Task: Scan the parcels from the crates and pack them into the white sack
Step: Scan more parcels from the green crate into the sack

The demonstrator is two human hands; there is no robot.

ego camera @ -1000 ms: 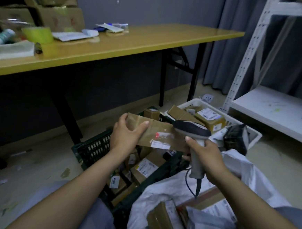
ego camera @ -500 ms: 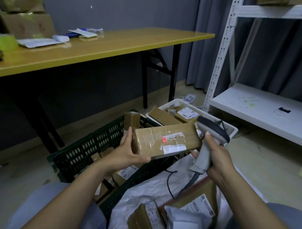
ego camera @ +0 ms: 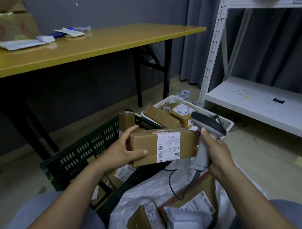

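Your left hand (ego camera: 122,151) grips the box (ego camera: 144,142) by its 9 o'clock end: thumb pressed on the near face, fingers curled over the top. Its label faces you. Your right hand (ego camera: 217,152) is wrapped tight round the scanner (ego camera: 202,153) handle at the box's 3 o'clock, with the scanner head just above that end. The box is held over the green crate (ego camera: 82,150) — white crate (ego camera: 172,98) at 12, sack (ego camera: 158,189) at 6 with parcels inside.

Labelled brown parcel (ego camera: 162,145) above crates (ego camera: 82,152)
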